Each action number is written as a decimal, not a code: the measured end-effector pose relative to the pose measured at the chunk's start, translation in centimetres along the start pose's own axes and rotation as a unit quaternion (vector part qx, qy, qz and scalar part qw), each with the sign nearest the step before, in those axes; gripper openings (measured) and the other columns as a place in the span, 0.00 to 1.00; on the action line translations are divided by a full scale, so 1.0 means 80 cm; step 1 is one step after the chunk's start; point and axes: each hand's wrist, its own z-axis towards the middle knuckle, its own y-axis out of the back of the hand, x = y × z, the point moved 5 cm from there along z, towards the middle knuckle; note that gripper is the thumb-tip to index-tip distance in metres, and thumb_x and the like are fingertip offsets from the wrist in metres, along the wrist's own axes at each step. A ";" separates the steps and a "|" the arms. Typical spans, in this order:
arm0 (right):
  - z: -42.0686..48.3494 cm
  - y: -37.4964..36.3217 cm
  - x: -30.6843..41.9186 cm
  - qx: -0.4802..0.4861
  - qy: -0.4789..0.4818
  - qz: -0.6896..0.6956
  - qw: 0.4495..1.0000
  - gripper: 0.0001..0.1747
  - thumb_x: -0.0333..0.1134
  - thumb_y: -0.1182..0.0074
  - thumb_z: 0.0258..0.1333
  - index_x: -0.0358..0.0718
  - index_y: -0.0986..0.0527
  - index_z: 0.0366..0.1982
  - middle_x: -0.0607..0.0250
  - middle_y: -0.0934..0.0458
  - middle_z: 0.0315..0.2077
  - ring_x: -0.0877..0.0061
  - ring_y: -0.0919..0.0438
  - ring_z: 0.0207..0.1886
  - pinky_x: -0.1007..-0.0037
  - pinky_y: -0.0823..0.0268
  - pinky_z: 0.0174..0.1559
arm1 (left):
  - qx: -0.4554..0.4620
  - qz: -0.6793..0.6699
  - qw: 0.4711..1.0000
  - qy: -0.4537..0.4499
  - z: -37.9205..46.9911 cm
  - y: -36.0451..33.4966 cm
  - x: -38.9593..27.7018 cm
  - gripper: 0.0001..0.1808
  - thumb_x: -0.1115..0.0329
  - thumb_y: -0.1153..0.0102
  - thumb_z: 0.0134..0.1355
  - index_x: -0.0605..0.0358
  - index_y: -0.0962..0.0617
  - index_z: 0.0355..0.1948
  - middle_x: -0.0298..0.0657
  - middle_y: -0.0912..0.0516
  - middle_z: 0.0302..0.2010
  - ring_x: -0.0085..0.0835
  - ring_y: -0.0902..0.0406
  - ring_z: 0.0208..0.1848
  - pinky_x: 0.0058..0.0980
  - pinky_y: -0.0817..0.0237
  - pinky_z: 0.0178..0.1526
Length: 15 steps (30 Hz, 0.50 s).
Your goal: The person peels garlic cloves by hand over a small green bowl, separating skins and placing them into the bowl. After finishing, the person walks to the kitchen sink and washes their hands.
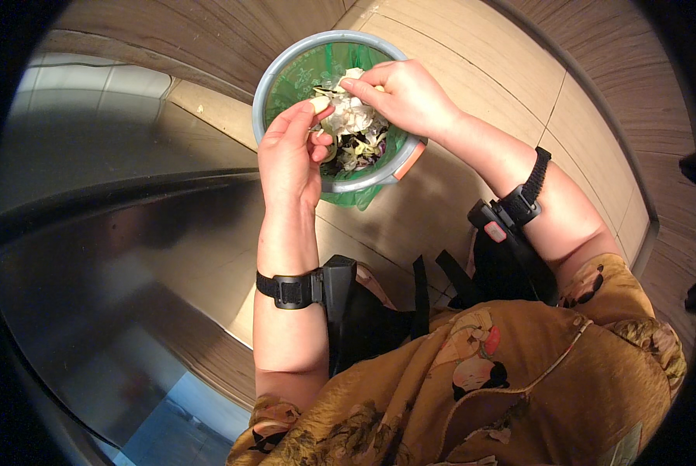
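My left hand [289,143] is over the left side of a round waste bin, with a pale peeled garlic clove [320,105] pinched between thumb and fingertips. Its other fingers curl inward. Over the bin's far right side, my right hand [409,96] has thumb and forefinger pressed together at a piece of white papery skin [353,74]. A small pale yellowish piece [379,88] shows among its fingers, mostly hidden. The bin has a grey-blue rim [264,87] and a green plastic bag liner [289,73]. White skins [353,116] and vegetable scraps [362,148] lie inside.
The bin stands on a tiled floor [487,76]. A glossy dark panel [121,233] rises at the left, and wood-grain cabinet fronts [202,35] are behind and at the right. Black straps with devices [292,291] sit on both forearms. An orange tab [410,162] marks the bin's rim.
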 end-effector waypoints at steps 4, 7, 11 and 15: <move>-0.001 -0.004 0.008 0.036 0.020 -0.069 0.997 0.16 0.47 0.40 0.49 0.44 0.17 0.35 0.58 0.18 0.31 0.64 0.19 0.35 0.66 0.27 0.40 | 0.002 0.011 1.000 -0.020 0.001 0.003 0.000 0.10 0.71 0.45 0.64 0.66 0.25 0.43 0.46 0.17 0.36 0.18 0.27 0.21 0.12 0.41 0.20; -0.005 0.003 0.021 0.006 0.036 -0.039 0.999 0.17 0.48 0.40 0.49 0.45 0.18 0.36 0.56 0.18 0.29 0.64 0.19 0.35 0.67 0.27 0.40 | -0.012 0.004 1.000 -0.011 0.002 0.005 0.002 0.10 0.71 0.45 0.63 0.66 0.24 0.43 0.45 0.17 0.35 0.18 0.27 0.20 0.12 0.41 0.19; -0.010 0.003 0.027 0.030 0.039 -0.001 0.999 0.17 0.47 0.39 0.48 0.45 0.18 0.37 0.56 0.18 0.28 0.65 0.18 0.35 0.69 0.28 0.40 | -0.027 0.064 0.997 -0.032 0.001 0.002 0.001 0.10 0.70 0.43 0.62 0.65 0.24 0.42 0.41 0.18 0.33 0.18 0.27 0.20 0.12 0.41 0.20; -0.005 -0.004 0.017 0.012 0.024 0.069 0.997 0.16 0.47 0.38 0.47 0.44 0.17 0.35 0.58 0.17 0.29 0.69 0.18 0.34 0.71 0.28 0.40 | -0.027 0.118 0.992 -0.043 -0.004 -0.004 0.000 0.10 0.70 0.42 0.62 0.64 0.22 0.44 0.38 0.18 0.31 0.18 0.26 0.21 0.13 0.41 0.20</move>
